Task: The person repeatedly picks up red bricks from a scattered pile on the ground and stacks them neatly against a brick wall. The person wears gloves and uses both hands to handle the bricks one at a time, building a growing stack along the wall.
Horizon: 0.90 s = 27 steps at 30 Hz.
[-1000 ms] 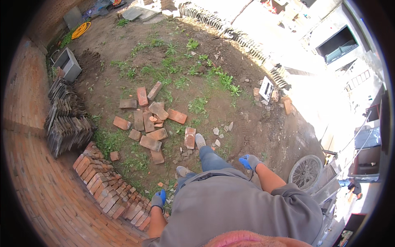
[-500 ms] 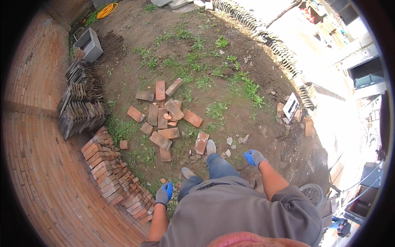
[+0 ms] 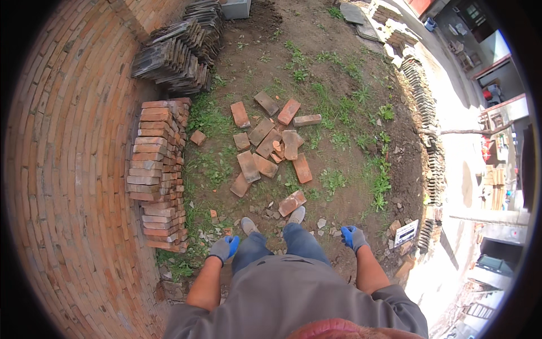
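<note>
My left hand [image 3: 224,247], in a grey glove with blue coating, hangs beside my left leg with its fingers curled in. Gloved the same way, my right hand [image 3: 354,238] is held out to the right of my right leg, fingers curled too. Neither has a thing showing in it. Closest to my feet, a single red brick [image 3: 292,203] lies on the dirt against my right shoe. Farther ahead is a loose heap of bricks [image 3: 265,166], some reddish, some greyish, lying at different angles with broken bits among them.
A stepped stack of bricks [image 3: 154,172] stands on the left beside a brick wall [image 3: 73,169]. Beyond it are piled grey roof tiles [image 3: 175,53]. A row of tiles [image 3: 430,164] edges the yard on the right, with a white board [image 3: 406,233] near it. Weeds [image 3: 381,183] grow in patches.
My view has turned left, so the heap and the brick stack now appear farther right and more upright. Both hands stay low at my sides, still curled and holding nothing visible.
</note>
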{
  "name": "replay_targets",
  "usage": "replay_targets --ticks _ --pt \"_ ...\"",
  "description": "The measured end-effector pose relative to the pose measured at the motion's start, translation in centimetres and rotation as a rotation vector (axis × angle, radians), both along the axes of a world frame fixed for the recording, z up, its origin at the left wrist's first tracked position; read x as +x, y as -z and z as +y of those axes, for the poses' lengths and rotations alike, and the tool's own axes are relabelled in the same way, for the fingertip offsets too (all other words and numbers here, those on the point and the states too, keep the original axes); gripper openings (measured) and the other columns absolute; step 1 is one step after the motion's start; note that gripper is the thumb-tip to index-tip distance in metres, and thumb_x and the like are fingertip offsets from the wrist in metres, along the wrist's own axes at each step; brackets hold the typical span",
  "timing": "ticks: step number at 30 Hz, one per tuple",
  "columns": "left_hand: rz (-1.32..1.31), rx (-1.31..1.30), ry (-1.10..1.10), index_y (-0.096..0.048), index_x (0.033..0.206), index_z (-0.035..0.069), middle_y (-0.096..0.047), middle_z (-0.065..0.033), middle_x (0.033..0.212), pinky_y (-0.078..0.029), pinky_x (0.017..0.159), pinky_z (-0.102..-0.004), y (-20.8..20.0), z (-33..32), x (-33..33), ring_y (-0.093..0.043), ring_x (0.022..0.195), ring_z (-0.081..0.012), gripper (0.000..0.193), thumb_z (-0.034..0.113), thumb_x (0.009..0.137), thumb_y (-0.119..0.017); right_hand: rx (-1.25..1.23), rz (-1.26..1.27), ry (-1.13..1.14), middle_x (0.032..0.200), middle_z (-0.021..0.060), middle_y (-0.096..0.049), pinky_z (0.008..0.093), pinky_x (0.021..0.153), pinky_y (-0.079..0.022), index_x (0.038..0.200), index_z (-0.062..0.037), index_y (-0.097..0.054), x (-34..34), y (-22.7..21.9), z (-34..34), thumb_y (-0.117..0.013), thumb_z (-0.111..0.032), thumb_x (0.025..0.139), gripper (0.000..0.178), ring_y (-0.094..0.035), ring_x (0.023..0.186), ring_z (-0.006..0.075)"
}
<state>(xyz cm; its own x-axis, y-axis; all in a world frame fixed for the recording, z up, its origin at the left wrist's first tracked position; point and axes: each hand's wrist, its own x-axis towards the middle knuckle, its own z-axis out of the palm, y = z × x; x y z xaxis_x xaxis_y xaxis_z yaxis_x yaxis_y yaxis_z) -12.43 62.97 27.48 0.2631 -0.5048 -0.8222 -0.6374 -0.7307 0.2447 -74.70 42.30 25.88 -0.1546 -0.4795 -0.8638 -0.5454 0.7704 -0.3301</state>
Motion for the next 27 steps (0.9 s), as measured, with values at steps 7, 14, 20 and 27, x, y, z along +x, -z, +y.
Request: replay_targets --ticks 7,14,20,27 --pt "0.023 0.009 -0.100 -0.089 0.136 0.013 -0.086 -0.0291 0.133 -0.063 0.112 -0.0587 2.7 3.0 4.5 -0.083 0.127 -0.0512 0.062 0.066 0.117 -0.063 0.119 0.011 -0.188 0.102 0.0091 -0.088 0.0396 0.070 -0.066 0.138 -0.0082 -0.082 10.7 0.2 2.1 -0.078 -0.053 0.117 0.049 -0.083 0.080 0.0198" --pt "0.060 0.119 -0.158 -0.084 0.145 0.013 -0.085 -0.0275 0.138 -0.062 0.114 -0.0588 9.7 4.2 4.0 -0.080 0.131 -0.0513 0.056 0.058 0.120 -0.063 0.102 0.109 -0.279 0.119 0.0150 -0.091 0.0426 0.090 -0.069 0.151 -0.0019 -0.080 14.1 10.4 1.7 -0.075 -0.055 0.117 0.063 -0.088 0.100 0.0259" --pt "0.014 0.107 -0.188 -0.078 0.158 0.008 -0.082 -0.0248 0.153 -0.061 0.120 -0.0566 18.7 5.9 -0.7 -0.078 0.139 -0.0483 0.058 0.052 0.121 -0.068 -0.103 0.255 -0.449 0.151 0.0261 -0.085 0.0494 0.123 -0.060 0.164 -0.0019 -0.075 16.5 25.4 -1.6 -0.073 -0.063 0.114 0.078 -0.081 0.144 0.0428" --pt "-0.086 -0.022 -0.152 -0.076 0.158 0.003 -0.078 -0.0232 0.160 -0.059 0.125 -0.0543 28.6 8.2 -6.3 -0.073 0.148 -0.0463 0.059 0.046 0.118 -0.074 -0.077 0.303 -0.396 0.151 0.0263 -0.085 0.0466 0.122 -0.060 0.158 0.0013 -0.077 17.7 45.5 -6.1 -0.077 -0.061 0.115 0.076 -0.081 0.142 0.0384"
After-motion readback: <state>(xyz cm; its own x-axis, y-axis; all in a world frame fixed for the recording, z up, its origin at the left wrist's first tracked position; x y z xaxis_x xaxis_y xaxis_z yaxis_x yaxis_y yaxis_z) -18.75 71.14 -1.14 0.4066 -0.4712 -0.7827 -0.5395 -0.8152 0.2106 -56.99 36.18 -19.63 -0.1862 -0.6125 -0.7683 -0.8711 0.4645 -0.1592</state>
